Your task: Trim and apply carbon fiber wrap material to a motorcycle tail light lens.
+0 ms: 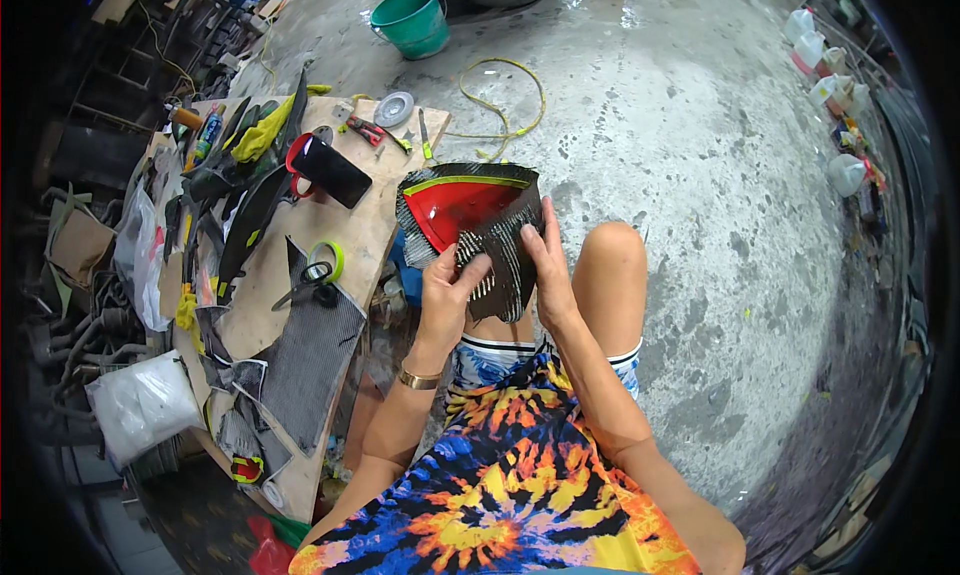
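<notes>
In front of my knees I hold a red curved part (450,204) with a yellow tape strip along its top edge, partly covered by dark woven carbon-fibre sheet (505,275). My left hand (448,280) grips the lower left of this piece, thumb pressed on the weave. My right hand (548,260) holds the right side, thumb on the dark sheet and fingers partly hidden behind it.
A cluttered workbench (250,330) at left holds a phone (335,175), scissors (300,285), green tape roll (335,258), red-handled tool (365,130) and fabric offcuts. A green bucket (410,30) and yellow cord (530,105) lie on the floor ahead; plastic jugs (847,175) line the right.
</notes>
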Motion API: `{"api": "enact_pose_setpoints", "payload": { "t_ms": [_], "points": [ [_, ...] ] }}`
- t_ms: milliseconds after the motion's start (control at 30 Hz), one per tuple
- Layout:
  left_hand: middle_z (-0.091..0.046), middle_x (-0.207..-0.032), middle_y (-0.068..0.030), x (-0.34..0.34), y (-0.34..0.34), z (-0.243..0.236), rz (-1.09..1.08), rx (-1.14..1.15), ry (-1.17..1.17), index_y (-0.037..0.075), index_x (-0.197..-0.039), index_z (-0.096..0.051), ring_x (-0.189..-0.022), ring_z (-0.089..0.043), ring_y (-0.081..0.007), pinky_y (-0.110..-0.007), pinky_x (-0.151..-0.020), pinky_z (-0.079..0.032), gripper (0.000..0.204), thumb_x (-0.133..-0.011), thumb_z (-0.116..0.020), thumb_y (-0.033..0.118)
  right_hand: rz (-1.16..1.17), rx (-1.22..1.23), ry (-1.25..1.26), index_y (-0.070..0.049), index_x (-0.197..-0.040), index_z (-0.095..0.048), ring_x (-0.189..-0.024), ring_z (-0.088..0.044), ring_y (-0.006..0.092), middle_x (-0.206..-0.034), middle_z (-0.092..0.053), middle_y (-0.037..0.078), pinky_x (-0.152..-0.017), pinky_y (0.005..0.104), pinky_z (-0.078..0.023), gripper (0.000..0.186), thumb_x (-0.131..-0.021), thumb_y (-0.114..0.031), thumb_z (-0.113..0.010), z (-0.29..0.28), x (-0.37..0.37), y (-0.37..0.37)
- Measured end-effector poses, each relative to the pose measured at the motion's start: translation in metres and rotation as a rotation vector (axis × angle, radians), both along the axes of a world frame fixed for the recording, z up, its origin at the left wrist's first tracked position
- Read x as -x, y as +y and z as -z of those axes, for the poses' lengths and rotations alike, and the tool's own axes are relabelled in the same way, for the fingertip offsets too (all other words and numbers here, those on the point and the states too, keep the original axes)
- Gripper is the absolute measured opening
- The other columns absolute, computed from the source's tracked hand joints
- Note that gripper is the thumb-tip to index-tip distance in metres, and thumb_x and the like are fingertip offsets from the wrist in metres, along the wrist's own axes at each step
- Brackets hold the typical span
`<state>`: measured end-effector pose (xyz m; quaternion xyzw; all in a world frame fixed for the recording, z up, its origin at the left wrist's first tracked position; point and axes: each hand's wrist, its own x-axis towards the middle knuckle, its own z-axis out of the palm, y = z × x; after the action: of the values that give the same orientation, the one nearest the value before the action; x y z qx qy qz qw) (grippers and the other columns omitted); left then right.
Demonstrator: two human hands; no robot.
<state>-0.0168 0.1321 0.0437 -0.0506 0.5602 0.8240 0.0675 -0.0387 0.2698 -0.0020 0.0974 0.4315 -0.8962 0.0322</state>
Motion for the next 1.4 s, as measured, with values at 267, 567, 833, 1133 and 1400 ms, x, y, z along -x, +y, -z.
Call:
{"api": "enact_pose_setpoints", "payload": {
  "t_ms": [267,567,833,1133,1400],
  "points": [
    [-0.071,-0.101,0.0002,-0.004,0.005,0.005,0.064,0.208,0.032,-0.001,-0.113,-0.068,-0.085,-0.063,-0.0057,-0.022,-0.076,-0.053,0.024,-0.090,-0.071,0.006,-0.044,-0.067,-0.058,0.002,-0.154,-0.011,-0.130,-0.043,0.0252,-0.144,-0.039,0.021,-0.111,0.0330,-0.032,0.096,-0.089,-0.033,-0.071,-0.015,-0.003,0.002],
    [-0.071,-0.102,-0.0005,0.000,0.001,-0.002,0.044,0.201,0.084,-0.001,-0.115,-0.067,-0.087,-0.063,-0.0061,-0.023,-0.077,-0.053,0.025,-0.091,-0.069,0.005,0.035,-0.067,0.019,0.003,-0.155,-0.009,-0.140,-0.032,0.0269,-0.154,-0.027,0.021,-0.115,0.0334,-0.027,0.094,-0.091,-0.033,-0.069,0.007,-0.001,-0.003],
    [-0.071,-0.103,-0.0005,-0.004,-0.004,0.004,0.091,0.206,0.059,0.000,-0.115,-0.067,-0.087,-0.063,-0.0056,-0.022,-0.078,-0.052,0.025,-0.091,-0.069,0.005,-0.075,-0.021,-0.061,0.001,-0.155,-0.003,-0.133,-0.041,0.0248,-0.149,-0.034,0.021,-0.111,0.0335,-0.033,0.104,-0.086,-0.029,-0.075,-0.013,-0.007,0.005],
    [-0.070,-0.109,-0.0028,-0.003,-0.001,0.008,0.100,0.193,0.052,0.000,-0.117,-0.067,-0.094,-0.064,-0.0084,-0.025,-0.085,-0.051,0.026,-0.090,-0.068,0.002,-0.112,-0.132,0.016,0.004,-0.154,0.000,-0.128,-0.046,0.0254,-0.146,-0.036,0.020,-0.107,0.0331,-0.038,0.115,-0.078,-0.022,-0.082,-0.005,-0.007,0.001],
    [-0.069,-0.111,-0.0041,-0.002,-0.011,0.013,0.112,0.232,0.118,-0.002,-0.116,-0.065,-0.097,-0.064,-0.0106,-0.027,-0.087,-0.051,0.025,-0.091,-0.066,0.000,-0.008,-0.534,0.128,0.005,-0.153,-0.008,-0.149,-0.012,0.0368,-0.158,-0.012,0.031,-0.121,0.0403,-0.011,0.118,-0.074,-0.038,-0.084,0.004,-0.004,-0.010]
  ]
}}
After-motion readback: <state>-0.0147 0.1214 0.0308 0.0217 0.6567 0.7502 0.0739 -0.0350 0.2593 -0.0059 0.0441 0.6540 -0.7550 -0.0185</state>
